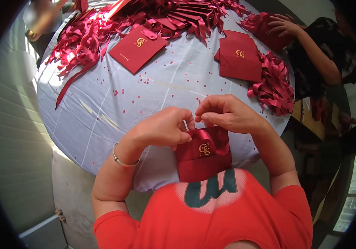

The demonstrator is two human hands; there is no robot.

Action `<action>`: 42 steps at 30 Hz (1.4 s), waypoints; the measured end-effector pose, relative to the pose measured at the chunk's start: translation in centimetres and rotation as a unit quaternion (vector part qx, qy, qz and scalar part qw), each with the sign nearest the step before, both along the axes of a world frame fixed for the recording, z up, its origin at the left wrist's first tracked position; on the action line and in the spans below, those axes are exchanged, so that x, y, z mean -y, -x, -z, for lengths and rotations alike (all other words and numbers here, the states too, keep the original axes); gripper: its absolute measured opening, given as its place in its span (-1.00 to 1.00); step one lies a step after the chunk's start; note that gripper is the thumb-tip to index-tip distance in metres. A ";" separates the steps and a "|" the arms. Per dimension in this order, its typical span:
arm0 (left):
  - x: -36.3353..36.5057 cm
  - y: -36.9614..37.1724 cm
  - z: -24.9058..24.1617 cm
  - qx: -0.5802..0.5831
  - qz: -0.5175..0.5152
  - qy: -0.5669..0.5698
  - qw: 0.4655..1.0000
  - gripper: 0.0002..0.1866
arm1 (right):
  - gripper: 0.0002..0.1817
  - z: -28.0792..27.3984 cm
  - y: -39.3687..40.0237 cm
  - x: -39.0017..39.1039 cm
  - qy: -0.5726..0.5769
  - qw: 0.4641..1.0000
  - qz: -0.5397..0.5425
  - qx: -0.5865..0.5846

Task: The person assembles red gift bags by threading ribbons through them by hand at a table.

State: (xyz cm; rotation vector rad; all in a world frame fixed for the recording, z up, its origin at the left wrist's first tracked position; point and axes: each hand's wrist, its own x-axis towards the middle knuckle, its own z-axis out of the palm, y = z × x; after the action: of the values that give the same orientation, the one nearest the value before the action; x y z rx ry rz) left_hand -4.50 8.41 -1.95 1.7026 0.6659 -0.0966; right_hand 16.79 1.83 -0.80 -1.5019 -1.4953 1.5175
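A small dark red paper gift bag (203, 162) with gold lettering lies at the near table edge, against my body. Satin ribbon of the same red runs along its top. My left hand (163, 126) is closed at the bag's upper left corner, thumb on the front and fingers bent at the top edge. Just above the upper right edge, my right hand (229, 114) has its fingers curled in toward the thumb. Whatever lies between those fingertips is too small to make out.
A round table with a pale cloth (144, 93) carries scattered red paper dots. A red bag (138, 49) lies flat at the back, before heaped ribboned bags (186, 18). At right are stacked bags (238, 58) and a ribbon pile (273, 85). Another person's hand (283, 25) touches bags there.
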 end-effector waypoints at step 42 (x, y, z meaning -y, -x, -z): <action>2.1 -0.7 -0.6 0.059 0.090 -0.246 0.963 -0.72 | -0.76 5.3 1.5 -3.6 -0.055 0.997 0.059 -0.023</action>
State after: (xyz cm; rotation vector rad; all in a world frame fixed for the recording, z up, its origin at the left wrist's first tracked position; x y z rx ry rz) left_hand -3.78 6.28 -1.39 2.2273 0.4651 0.0486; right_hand 15.28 5.46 -6.08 -1.4557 -1.4149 1.3702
